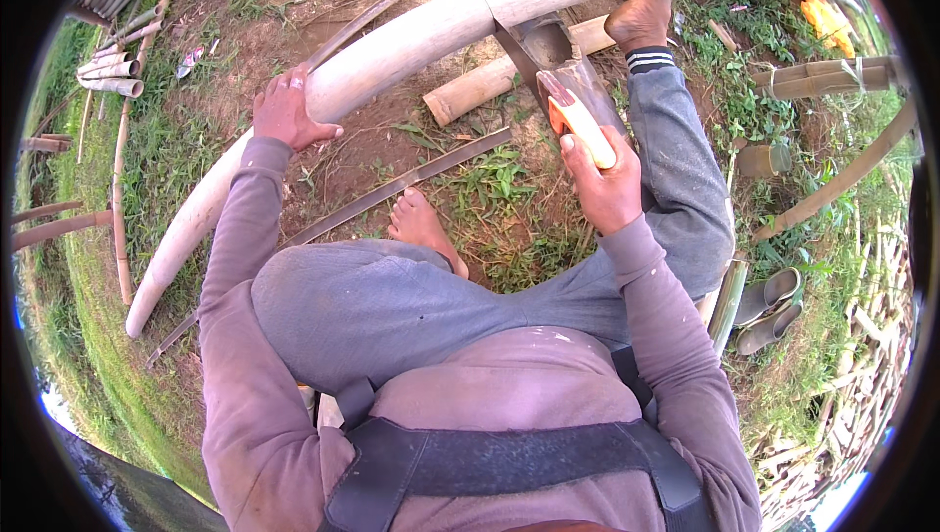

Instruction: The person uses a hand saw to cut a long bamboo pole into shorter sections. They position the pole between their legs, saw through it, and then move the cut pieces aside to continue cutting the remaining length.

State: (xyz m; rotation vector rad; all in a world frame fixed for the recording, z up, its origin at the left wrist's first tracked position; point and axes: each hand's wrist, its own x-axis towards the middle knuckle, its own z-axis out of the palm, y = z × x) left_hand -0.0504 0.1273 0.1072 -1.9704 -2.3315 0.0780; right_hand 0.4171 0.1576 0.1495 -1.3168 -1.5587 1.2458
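One long, pale, round bamboo pole (411, 47) lies crosswise ahead, under the bare right foot (643, 11). The left hand (284, 109) rests on it, thumb spread wide. The right hand (614, 180), fingers closed, holds a dark-bladed handsaw (556, 96) by its cream-and-orange handle (588, 129). Loose foot pressure could let the pole roll, binding the blade (519, 57).

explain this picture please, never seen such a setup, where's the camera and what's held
No machine here, just a bare-handed person. A wide fisheye camera, worn on the head, looks down; its lens bends straight edges. The left hand is on a long pale bamboo pole; the right hand holds what looks like a saw, its blade reaching the pole. The right foot also rests on the pole. On the ground lie a short bamboo piece and a long thin strip.
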